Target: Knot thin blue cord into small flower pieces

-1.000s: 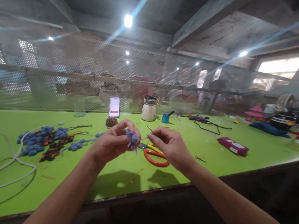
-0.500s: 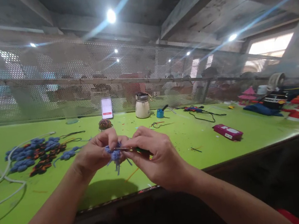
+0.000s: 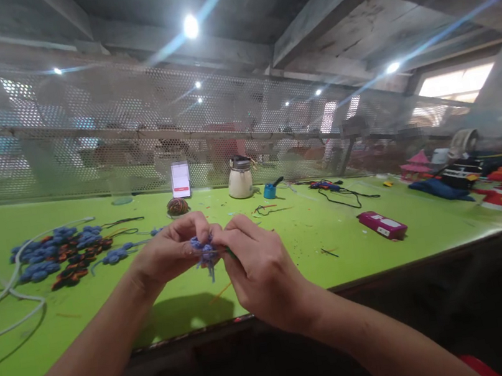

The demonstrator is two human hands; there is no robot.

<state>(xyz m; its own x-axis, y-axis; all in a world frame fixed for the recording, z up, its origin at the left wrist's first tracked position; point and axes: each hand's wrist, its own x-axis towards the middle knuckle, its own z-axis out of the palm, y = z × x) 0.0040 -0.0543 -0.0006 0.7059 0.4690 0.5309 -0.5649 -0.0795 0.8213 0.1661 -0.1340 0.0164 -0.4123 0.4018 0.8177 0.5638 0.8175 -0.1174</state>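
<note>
Hands point(image 3: 263, 268), apart earlier, now meet at the blue yarn piece point(image 3: 204, 250).

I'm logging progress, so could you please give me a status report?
Left hand pinching blue yarn piece; right hand gripping green-handled tool, mostly hidden; white cable left, clear of hands.

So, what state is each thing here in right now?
Blue knitted piece: held up, strands hanging
Left hand: closed on that piece
Right hand: closed on a tool, mostly hidden
Phone: upright, screen lit
Yarn ball: wound
Cream jug: upright
White cable: loosely looped
Ceiling light: on
</note>
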